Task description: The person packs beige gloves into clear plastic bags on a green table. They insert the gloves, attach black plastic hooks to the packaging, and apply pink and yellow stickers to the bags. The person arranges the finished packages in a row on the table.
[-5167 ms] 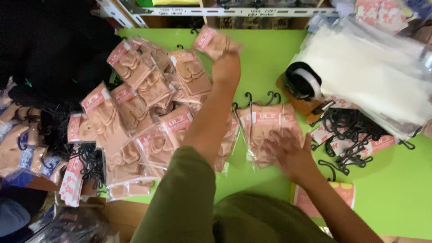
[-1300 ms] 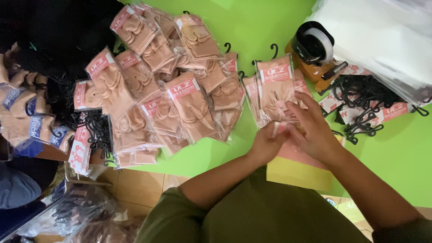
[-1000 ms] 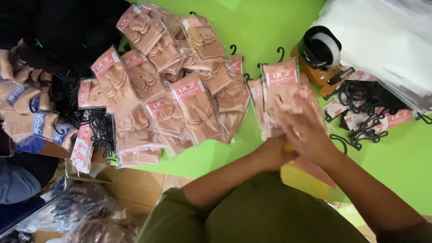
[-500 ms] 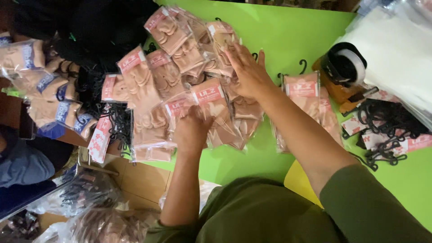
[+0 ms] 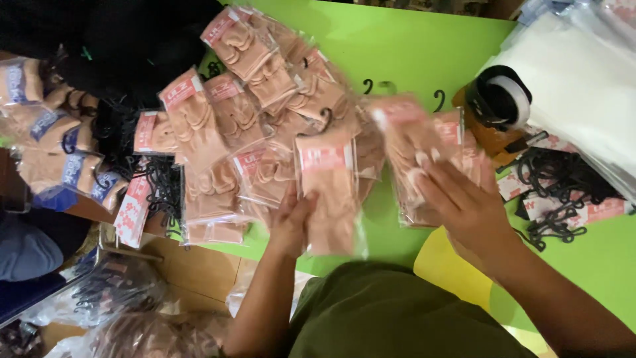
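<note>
The left hand (image 5: 291, 222) has its fingers closed on the lower edge of one clear packet of tan toe socks (image 5: 329, 189), held upright just above the near edge of the green counter (image 5: 397, 46). The right hand (image 5: 464, 209) lies flatter, fingers spread and pressed over a second packet (image 5: 407, 142) on top of a small stack toward the counter's right side; that packet is blurred, so whether the fingers pinch it or merely rest on it is hard to tell. Beyond the hands, a fan of like packets (image 5: 252, 113) overlaps across the counter's left half, some hanging past its left edge above a heap of black goods (image 5: 132, 40). Toward the right edge sit a roll of tape (image 5: 500, 99), a tangle of black plastic hooks (image 5: 556, 189) and a stack of clear bags (image 5: 576, 73). The slick wrappers look slippery: a packet gripped only by its edge could slide free, and a nudge to the crowded fan could push the overhanging ones off the left edge onto the floor.
</note>
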